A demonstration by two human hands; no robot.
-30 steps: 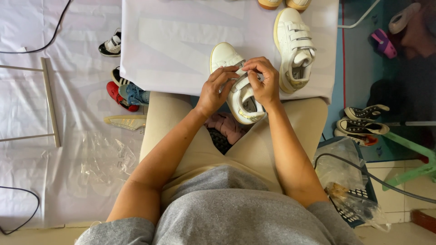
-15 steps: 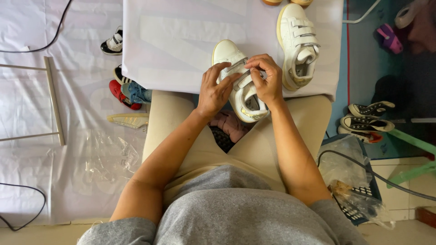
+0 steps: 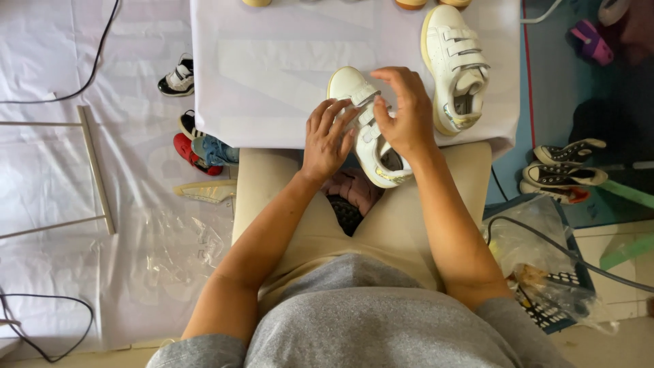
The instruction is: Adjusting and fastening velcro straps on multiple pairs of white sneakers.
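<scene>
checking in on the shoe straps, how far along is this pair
Done, it seems: the second white strap sneaker lies alone on the white table, its straps across the top, though I cannot tell if they are pressed shut. In hand: the left hand and right hand work the straps of the white strap sneaker at the table's edge. Left: closing that one's straps.

Both hands, left point(image 3: 327, 140) and right point(image 3: 403, 112), rest on a white strap-fastened sneaker point(image 3: 368, 129) at the white tabletop point(image 3: 272, 75) edge. Its matching white sneaker point(image 3: 455, 65) lies just right of it.
</scene>
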